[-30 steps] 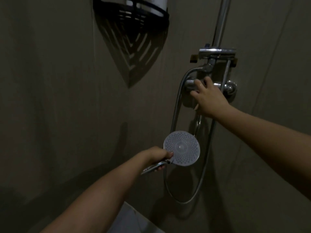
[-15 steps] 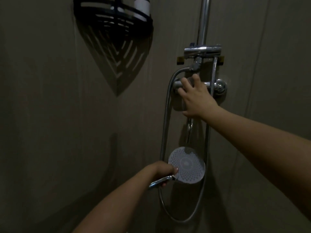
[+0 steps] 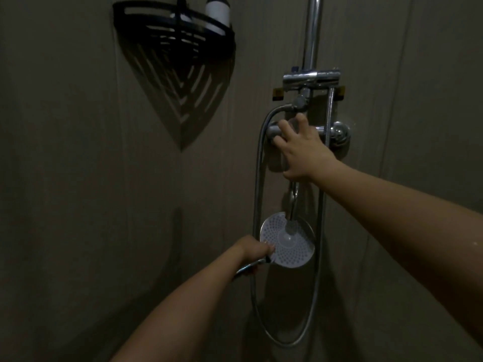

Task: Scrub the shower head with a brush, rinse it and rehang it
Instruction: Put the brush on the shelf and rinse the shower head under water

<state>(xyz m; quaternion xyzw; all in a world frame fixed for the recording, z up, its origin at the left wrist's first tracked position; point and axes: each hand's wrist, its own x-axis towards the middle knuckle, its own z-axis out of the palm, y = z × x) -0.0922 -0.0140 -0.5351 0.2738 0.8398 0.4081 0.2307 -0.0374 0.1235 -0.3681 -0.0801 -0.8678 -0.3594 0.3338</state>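
My left hand (image 3: 254,250) grips the chrome handle of the round shower head (image 3: 287,244), whose white perforated face points up towards me. A stream of water (image 3: 292,207) falls from the tap spout onto the middle of that face. My right hand (image 3: 303,150) rests on the chrome mixer tap (image 3: 337,131) on the wall, fingers spread over its left handle. The metal hose (image 3: 257,184) loops down beside the shower head and back up on the right. No brush is in view.
A chrome riser pipe (image 3: 311,35) with a bracket (image 3: 311,78) runs up above the tap. A black corner shelf (image 3: 172,27) with a white bottle (image 3: 217,14) hangs at the upper left. Tiled walls meet in the corner on the left.
The shower head has moved right, under the spout, and water now runs onto its face. My right hand stays on the tap handle with fingers spread wider.
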